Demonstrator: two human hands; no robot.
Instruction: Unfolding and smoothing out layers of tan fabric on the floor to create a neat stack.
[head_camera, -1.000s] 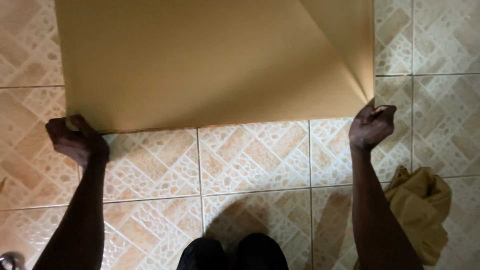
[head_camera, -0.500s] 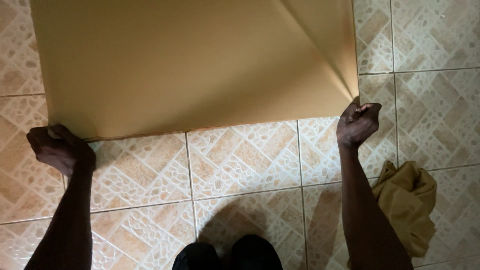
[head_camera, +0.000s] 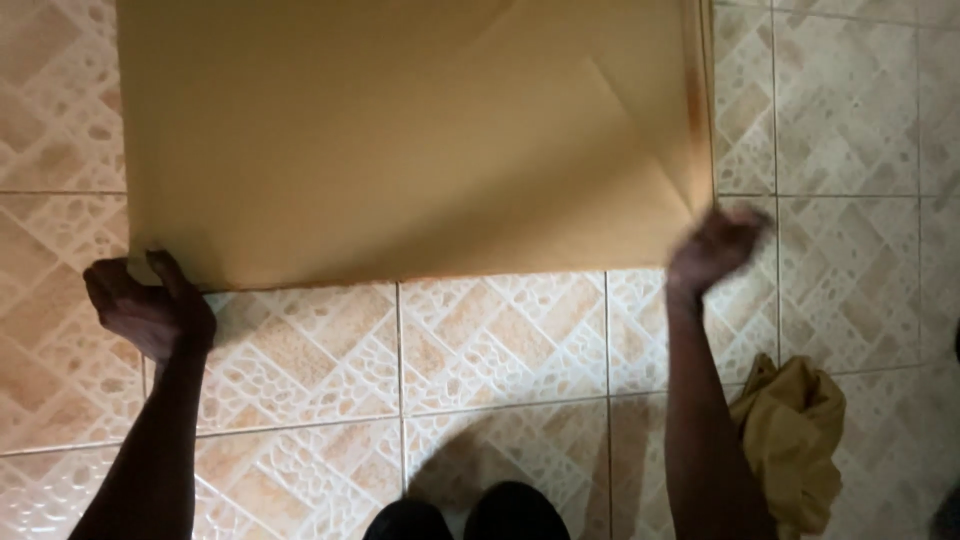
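A large sheet of brown paper (head_camera: 400, 140) lies spread over the tiled floor and fills the upper part of the view. My left hand (head_camera: 150, 305) grips its near left corner, with the fingers curled on the edge. Motion blurs my right hand (head_camera: 712, 248), which pinches the near right corner. That right side of the sheet is lifted and folded over, so a diagonal crease runs up from the corner.
The floor is patterned beige and white tile (head_camera: 500, 340). A crumpled yellow-brown cloth (head_camera: 795, 440) lies on the floor beside my right forearm. My dark shoe tips (head_camera: 465, 515) show at the bottom edge.
The sheet and both hands have shifted right in the view. My right hand has moved quickly at the right corner and is now blurred; the fold there looks wider.
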